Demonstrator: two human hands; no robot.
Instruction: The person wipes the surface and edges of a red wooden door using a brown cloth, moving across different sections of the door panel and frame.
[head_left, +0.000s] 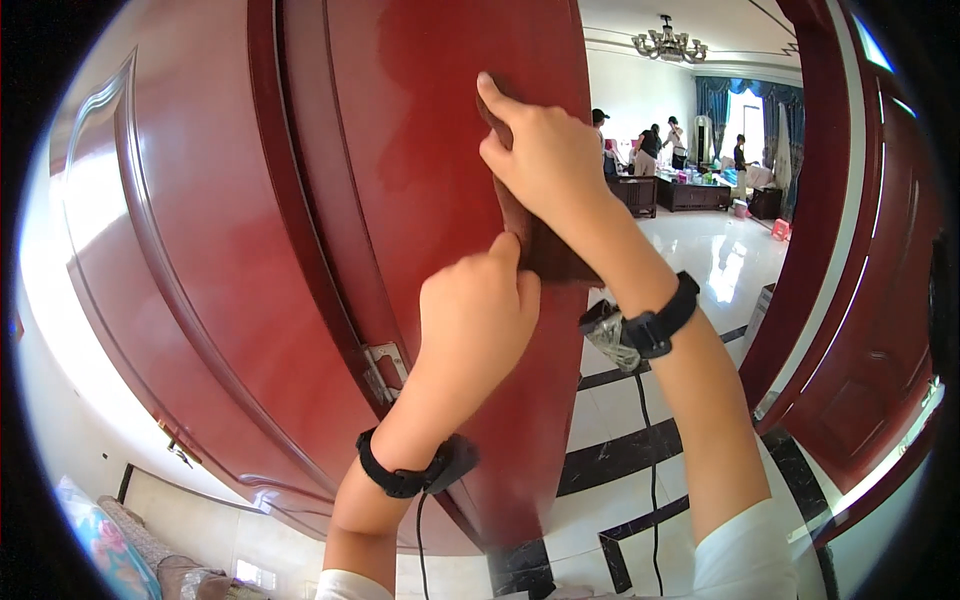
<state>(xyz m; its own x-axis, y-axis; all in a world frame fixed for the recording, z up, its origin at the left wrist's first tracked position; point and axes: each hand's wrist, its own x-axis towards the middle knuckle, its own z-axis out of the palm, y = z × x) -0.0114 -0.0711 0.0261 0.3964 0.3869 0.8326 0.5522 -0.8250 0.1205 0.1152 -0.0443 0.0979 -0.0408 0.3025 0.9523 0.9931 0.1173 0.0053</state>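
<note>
A dark brown cloth lies bunched against the red door panel in front of me. My right hand is closed on its upper part, high on the panel. Lower and to the left, my left hand grips the cloth's lower edge, its knuckles close to the door surface. One corner of the cloth hangs below my right wrist, near the panel's right edge. Around the upper middle of the panel the red looks darker and glossier than beside it. Most of my fingertips are hidden.
Black wrist straps with devices circle both wrists, and cables hang down from them. Left stands another red door leaf with a handle. Beyond the doorway, several people and dark low furniture are in a tiled room.
</note>
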